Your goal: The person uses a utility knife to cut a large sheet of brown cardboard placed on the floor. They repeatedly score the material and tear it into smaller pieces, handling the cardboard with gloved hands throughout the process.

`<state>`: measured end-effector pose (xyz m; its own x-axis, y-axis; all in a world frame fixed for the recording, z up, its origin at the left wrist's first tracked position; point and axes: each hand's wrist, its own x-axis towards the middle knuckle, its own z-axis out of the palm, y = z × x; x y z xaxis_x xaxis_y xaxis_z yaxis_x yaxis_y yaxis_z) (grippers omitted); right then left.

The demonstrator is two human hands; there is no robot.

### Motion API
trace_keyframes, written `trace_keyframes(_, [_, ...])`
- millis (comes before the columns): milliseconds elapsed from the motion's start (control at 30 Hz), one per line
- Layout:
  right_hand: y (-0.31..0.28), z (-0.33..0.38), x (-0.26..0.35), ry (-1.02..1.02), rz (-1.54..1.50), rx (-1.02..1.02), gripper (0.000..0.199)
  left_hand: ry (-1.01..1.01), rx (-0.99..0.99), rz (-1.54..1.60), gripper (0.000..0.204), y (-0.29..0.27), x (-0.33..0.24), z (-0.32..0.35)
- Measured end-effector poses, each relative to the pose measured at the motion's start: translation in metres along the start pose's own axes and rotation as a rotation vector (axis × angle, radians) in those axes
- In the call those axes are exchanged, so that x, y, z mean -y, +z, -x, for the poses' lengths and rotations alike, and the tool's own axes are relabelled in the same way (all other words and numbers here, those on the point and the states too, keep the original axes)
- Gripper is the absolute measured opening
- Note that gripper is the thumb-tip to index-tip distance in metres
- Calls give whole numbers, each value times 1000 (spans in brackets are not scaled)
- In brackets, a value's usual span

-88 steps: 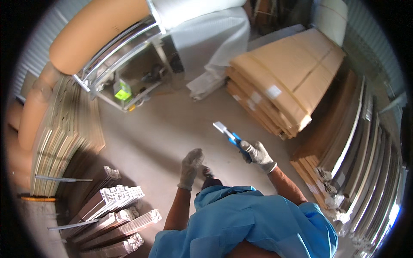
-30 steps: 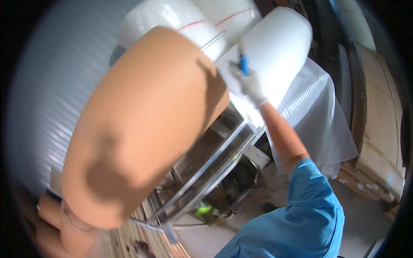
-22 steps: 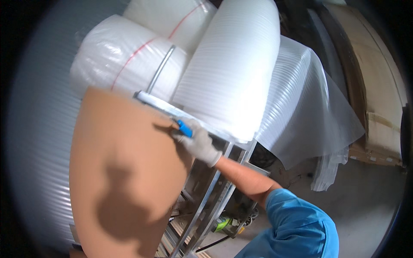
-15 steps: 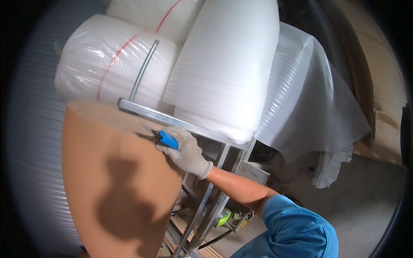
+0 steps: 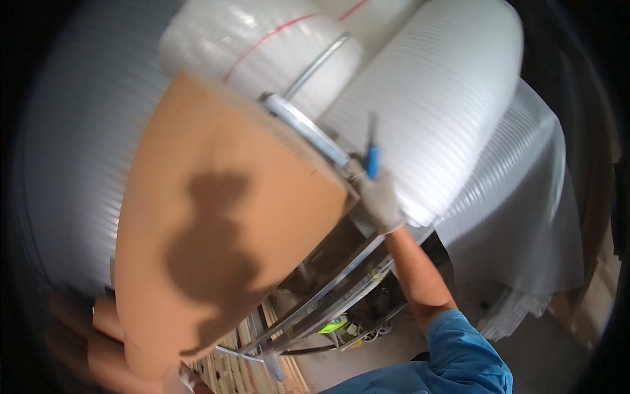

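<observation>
The right hand (image 5: 380, 200) gripped a blue cutter (image 5: 373, 163) beside the brown roll (image 5: 275, 190), which lay along a metal rack (image 5: 308, 131) near a white foam roll (image 5: 440, 98); whether the blurred left hand (image 5: 178, 381) held anything, I couldn't tell. A ridged wall (image 5: 79, 184) stood leftward.

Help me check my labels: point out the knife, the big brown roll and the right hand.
Knife (image 5: 373, 163): head view, on its blue handle.
Big brown roll (image 5: 226, 240): head view, on its shadowed curved side.
Right hand (image 5: 382, 201): head view, on its pale glove.
</observation>
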<state>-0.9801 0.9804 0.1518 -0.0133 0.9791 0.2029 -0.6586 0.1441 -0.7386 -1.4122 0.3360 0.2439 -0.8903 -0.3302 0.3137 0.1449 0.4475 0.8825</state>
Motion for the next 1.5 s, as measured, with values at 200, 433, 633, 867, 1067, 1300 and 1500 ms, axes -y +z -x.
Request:
trace_keyframes(200, [22,-7,78,-194,260,70,40,225,43,285,32,-24,-12,-42])
trace_keyframes(433, [103,-14,164,-675,532,203,40,495,-207,178,35,-66,-45,-139])
trace_keyframes(633, [146,-85,190,-616,728,313,56,415,-271,79,63,-80,-83,-210])
trace_keyframes(867, [155,-160,174,-360,645,445,62,514,-38,-68,84,-59,-116,-280])
trace_keyframes(1067, [135,-176,158,-481,741,311,58,268,-207,-9,81,-29,-107,-252])
trace_keyframes(1300, [52,-72,104,-270,549,203,55,372,-106,740,50,-21,-9,-182])
trace_keyframes(1500, [-35,14,3,-222,488,72,46,206,-7,793,44,17,130,-123])
